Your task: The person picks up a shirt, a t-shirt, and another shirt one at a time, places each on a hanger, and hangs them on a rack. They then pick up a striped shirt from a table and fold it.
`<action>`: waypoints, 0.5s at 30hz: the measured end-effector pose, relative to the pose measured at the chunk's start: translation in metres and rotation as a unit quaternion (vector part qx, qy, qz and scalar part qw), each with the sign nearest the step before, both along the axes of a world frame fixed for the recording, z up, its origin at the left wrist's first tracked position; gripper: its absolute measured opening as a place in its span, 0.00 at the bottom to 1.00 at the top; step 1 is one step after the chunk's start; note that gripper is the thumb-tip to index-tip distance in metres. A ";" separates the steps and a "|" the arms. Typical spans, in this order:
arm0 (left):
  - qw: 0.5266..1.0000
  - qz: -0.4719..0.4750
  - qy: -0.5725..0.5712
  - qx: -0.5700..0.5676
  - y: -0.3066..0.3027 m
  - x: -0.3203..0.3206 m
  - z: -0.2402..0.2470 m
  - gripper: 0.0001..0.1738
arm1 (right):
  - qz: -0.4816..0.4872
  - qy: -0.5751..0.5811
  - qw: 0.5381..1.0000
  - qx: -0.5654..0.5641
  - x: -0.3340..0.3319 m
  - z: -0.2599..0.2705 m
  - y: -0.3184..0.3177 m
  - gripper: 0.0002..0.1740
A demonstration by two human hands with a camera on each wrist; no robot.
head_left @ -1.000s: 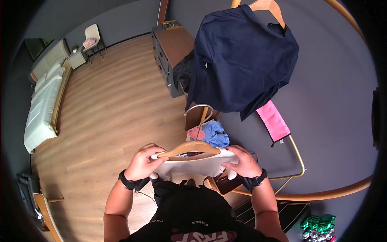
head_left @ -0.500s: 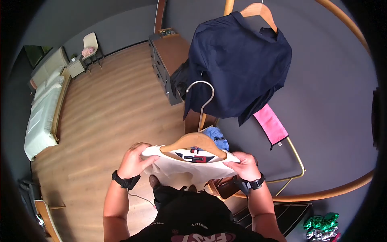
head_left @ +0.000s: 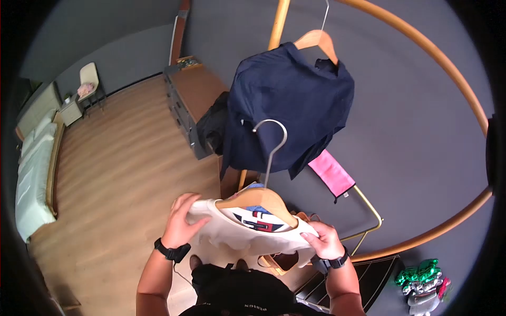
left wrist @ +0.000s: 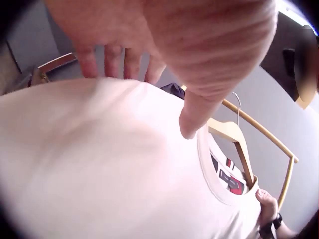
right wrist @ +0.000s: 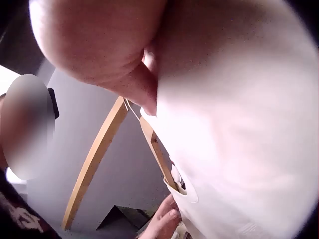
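A white T-shirt (head_left: 240, 234) is on a wooden hanger (head_left: 255, 199), its neckline and inside label facing up in the head view. The hanger's metal hook (head_left: 272, 145) stands free above the collar. My left hand (head_left: 182, 221) holds one shoulder of the shirt. In the left wrist view its thumb (left wrist: 192, 117) lies on the front beside the neckline, while the fingers reach over the shoulder edge. My right hand (head_left: 325, 241) pinches the other shoulder, thumb on the front. In the right wrist view most of its fingers are hidden behind the fabric.
A navy shirt (head_left: 290, 105) hangs on another wooden hanger ahead. A pink cloth (head_left: 332, 173) hangs over a gold bar (head_left: 369, 203). A curved wooden frame (head_left: 443, 58) arcs along the right. A brown bag (head_left: 282, 262) stands below the T-shirt, and a dresser (head_left: 197, 87) farther back.
The T-shirt has tilted and spread so its neckline and label show. The hanger has shifted slightly right. My left thumb has moved apart from the fingers, and the head view has turned right.
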State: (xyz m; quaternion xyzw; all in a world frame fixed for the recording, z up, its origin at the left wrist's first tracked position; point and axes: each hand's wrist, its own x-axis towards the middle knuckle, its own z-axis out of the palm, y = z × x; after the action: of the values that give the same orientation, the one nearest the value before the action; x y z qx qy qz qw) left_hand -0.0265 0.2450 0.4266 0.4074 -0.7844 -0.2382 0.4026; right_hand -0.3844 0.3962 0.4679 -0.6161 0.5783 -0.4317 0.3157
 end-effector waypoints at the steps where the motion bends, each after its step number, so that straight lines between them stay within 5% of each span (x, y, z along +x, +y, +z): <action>1: 0.999 0.015 0.012 -0.035 -0.004 -0.005 0.007 0.32 | -0.023 0.031 0.999 -0.017 -0.002 0.008 0.006 0.09; 2: 1.000 0.007 0.013 -0.006 -0.011 0.001 0.000 0.40 | -0.064 0.023 0.997 -0.025 -0.004 0.013 0.014 0.09; 5: 0.985 0.020 0.140 0.098 -0.035 0.021 -0.055 0.39 | -0.194 0.035 0.977 -0.079 -0.005 0.039 0.039 0.07; 7: 0.963 0.029 0.127 0.235 -0.047 0.044 -0.118 0.35 | -0.270 0.038 0.956 -0.110 0.002 0.070 0.053 0.08; 9: 0.973 0.021 -0.132 0.187 -0.048 0.079 -0.197 0.30 | -0.353 0.018 0.927 -0.127 0.010 0.097 0.063 0.08; 13: 0.933 0.006 -0.286 0.220 0.001 0.152 -0.343 0.25 | -0.445 0.094 0.875 -0.168 0.020 0.148 0.072 0.14; 15: 0.862 -0.084 -0.425 0.264 0.023 0.191 -0.399 0.21 | -0.464 0.107 0.860 -0.185 0.024 0.168 0.068 0.14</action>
State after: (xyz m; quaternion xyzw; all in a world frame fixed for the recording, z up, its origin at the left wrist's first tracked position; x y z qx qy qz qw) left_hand 0.1643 0.2683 0.0278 0.4926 -0.8185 -0.2727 -0.1140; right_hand -0.3606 0.4639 0.6364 -0.3658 0.7370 -0.5585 -0.1050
